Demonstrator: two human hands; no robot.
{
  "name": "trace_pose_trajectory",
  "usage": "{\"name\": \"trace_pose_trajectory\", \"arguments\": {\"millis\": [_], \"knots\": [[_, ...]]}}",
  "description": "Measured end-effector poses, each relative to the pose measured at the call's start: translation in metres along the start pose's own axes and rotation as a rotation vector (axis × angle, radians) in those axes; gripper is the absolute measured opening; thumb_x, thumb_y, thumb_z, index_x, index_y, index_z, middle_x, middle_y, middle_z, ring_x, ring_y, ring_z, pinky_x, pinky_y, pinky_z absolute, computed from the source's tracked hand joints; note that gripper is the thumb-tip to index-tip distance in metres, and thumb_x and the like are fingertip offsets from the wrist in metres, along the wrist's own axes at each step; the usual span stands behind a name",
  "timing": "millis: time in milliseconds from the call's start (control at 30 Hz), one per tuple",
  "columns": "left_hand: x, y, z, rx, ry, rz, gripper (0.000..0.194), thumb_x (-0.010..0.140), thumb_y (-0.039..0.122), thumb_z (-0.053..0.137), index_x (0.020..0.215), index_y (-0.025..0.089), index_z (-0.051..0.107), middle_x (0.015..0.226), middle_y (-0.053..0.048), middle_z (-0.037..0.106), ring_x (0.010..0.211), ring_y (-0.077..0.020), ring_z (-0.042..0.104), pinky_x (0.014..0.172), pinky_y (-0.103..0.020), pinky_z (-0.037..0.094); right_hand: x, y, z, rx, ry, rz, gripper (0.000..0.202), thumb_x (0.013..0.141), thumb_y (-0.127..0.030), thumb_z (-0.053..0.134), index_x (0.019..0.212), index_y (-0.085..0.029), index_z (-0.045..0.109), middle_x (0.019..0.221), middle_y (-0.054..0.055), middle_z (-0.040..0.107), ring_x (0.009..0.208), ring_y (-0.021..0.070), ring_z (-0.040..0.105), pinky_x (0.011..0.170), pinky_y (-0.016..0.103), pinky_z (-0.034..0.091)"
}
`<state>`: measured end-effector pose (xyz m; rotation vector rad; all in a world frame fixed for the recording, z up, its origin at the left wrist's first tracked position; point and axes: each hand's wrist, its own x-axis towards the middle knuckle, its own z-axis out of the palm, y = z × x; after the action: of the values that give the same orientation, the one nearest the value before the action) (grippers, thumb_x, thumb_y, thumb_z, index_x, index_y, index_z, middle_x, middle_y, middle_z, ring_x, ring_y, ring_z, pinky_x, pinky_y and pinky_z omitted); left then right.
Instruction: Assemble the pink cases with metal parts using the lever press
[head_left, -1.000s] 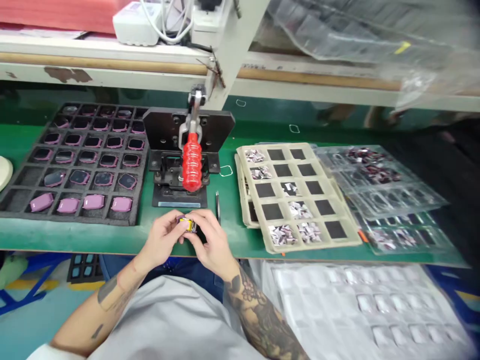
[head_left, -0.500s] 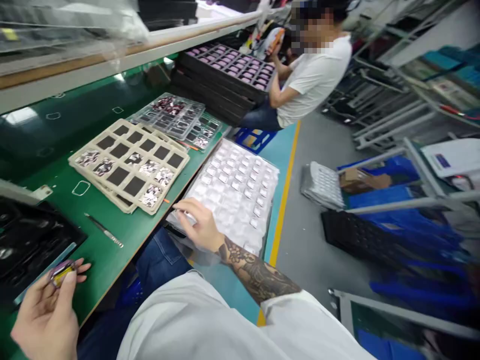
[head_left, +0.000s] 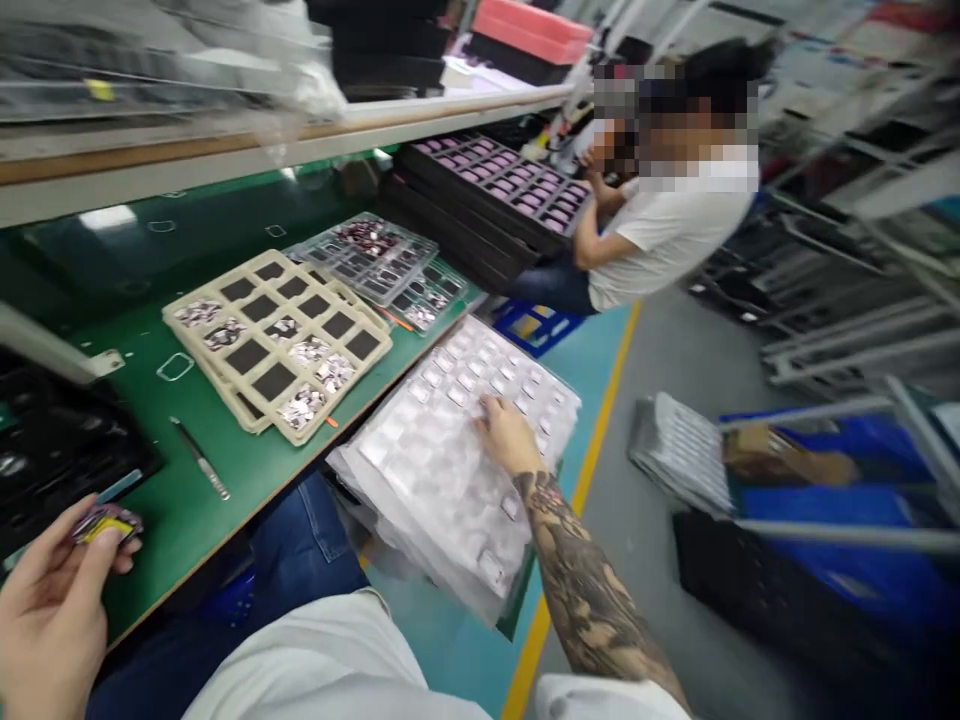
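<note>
My left hand point(head_left: 56, 610), at the lower left over the bench edge, pinches a small purple-rimmed electronic part point(head_left: 114, 524) with a yellow patch on it. On the right, my right hand point(head_left: 508, 432) reaches over a white plastic tray point(head_left: 412, 455) with rows of shallow pockets. Its fingers are curled down at the tray surface among small white-rimmed pieces point(head_left: 466, 381); whatever lies under the fingertips is hidden. Tweezers point(head_left: 199, 460) lie on the green bench to the right of my left hand.
Cream compartment trays point(head_left: 349, 400) hold small parts on the green bench point(head_left: 247, 475). Clear trays point(head_left: 386, 290) lie behind them. Stacked black trays point(head_left: 450, 235) with pink pieces stand near a seated co-worker point(head_left: 667, 240). A black fixture point(head_left: 67, 450) sits at the left.
My right hand has moved from the tray's near left corner toward its middle right. The left hand keeps its part and sits slightly lower left. The view has shifted.
</note>
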<state>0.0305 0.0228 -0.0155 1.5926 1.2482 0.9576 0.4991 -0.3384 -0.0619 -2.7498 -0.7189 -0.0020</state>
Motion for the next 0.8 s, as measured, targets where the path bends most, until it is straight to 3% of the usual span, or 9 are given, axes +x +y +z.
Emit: {"name": "trace_pose_trajectory", "arguments": {"millis": [100,167,233,300,400,500,633,700,800], "knots": [[-0.003,0.006,0.006,-0.171,0.010,-0.047,0.049,0.086,0.046,0.098,0.126,0.025,0.078,0.101,0.001,0.086,0.082,-0.0219,0.083,0.075,-0.032,0.072,0.001,-0.014,-0.017,-0.011,0.113,-0.044,0.030,0.101,-0.024,0.055,0.109,-0.012,0.082,0.113,0.018,0.072,0.089,0.0256,0.065,0.082,0.039,0.053],[-0.001,0.002,0.008,-0.278,-0.011,-0.083,0.052,0.084,0.046,0.100,0.120,0.022,0.071,0.101,-0.003,0.087,0.086,-0.0245,0.086,0.077,-0.031,0.073,-0.002,-0.036,-0.029,0.004,0.261,-0.073,0.034,0.104,-0.031,0.055,0.108,-0.012,0.082,0.111,0.019,0.070,0.089,0.0272,0.066,0.081,0.041,0.054],[-0.001,-0.002,0.010,-0.321,-0.052,-0.135,0.056,0.085,0.048,0.099,0.123,0.021,0.068,0.102,-0.007,0.088,0.088,-0.0283,0.088,0.077,-0.035,0.073,-0.010,-0.073,-0.038,0.131,0.456,-0.157,0.031,0.106,-0.040,0.063,0.111,-0.018,0.085,0.093,0.011,0.071,0.079,0.0251,0.065,0.075,0.040,0.053],[-0.002,-0.002,0.013,-0.323,-0.121,-0.177,0.065,0.090,0.050,0.095,0.139,0.020,0.066,0.105,-0.009,0.088,0.085,-0.0285,0.087,0.074,-0.036,0.072,-0.021,-0.124,-0.040,0.407,0.471,-0.355,0.019,0.104,-0.035,0.072,0.115,-0.026,0.085,0.093,0.007,0.077,0.081,0.0245,0.071,0.076,0.038,0.057],[-0.004,0.005,0.021,-0.357,-0.172,-0.185,0.066,0.094,0.052,0.090,0.146,0.017,0.068,0.104,-0.011,0.087,0.075,-0.0233,0.084,0.067,-0.032,0.067,-0.040,-0.215,-0.028,0.813,0.193,-0.693,0.025,0.104,-0.027,0.070,0.126,-0.030,0.081,0.111,0.010,0.082,0.102,0.0301,0.078,0.090,0.045,0.064],[-0.001,0.012,0.023,-0.456,-0.131,-0.195,0.057,0.091,0.055,0.090,0.128,0.015,0.076,0.099,-0.012,0.086,0.068,-0.0211,0.081,0.059,-0.028,0.062,-0.062,-0.303,-0.004,1.075,-0.147,-0.947,0.031,0.106,-0.032,0.067,0.135,-0.029,0.077,0.119,0.013,0.081,0.111,0.0335,0.077,0.096,0.053,0.065],[0.000,0.014,0.008,-0.568,-0.040,-0.203,0.051,0.092,0.052,0.091,0.125,0.015,0.076,0.099,-0.010,0.084,0.072,-0.0207,0.082,0.061,-0.026,0.061,-0.097,-0.388,0.030,1.232,-0.425,-0.939,0.033,0.109,-0.017,0.062,0.136,-0.032,0.074,0.108,0.008,0.082,0.094,0.0253,0.080,0.082,0.042,0.069],[-0.003,0.011,-0.002,-0.582,0.011,-0.202,0.048,0.095,0.049,0.089,0.128,0.016,0.076,0.103,-0.010,0.084,0.078,-0.0197,0.081,0.066,-0.026,0.063,-0.110,-0.415,0.042,1.256,-0.547,-0.901,0.036,0.111,-0.016,0.060,0.139,-0.032,0.073,0.109,0.008,0.081,0.093,0.0231,0.081,0.078,0.038,0.070],[-0.008,0.001,-0.012,-0.588,0.045,-0.189,0.051,0.097,0.047,0.088,0.135,0.016,0.076,0.103,-0.010,0.083,0.081,-0.0189,0.079,0.071,-0.027,0.064,-0.122,-0.439,0.056,1.221,-0.593,-0.913,0.029,0.111,-0.018,0.062,0.127,-0.032,0.082,0.125,0.010,0.077,0.110,0.0248,0.080,0.086,0.039,0.072]]}}
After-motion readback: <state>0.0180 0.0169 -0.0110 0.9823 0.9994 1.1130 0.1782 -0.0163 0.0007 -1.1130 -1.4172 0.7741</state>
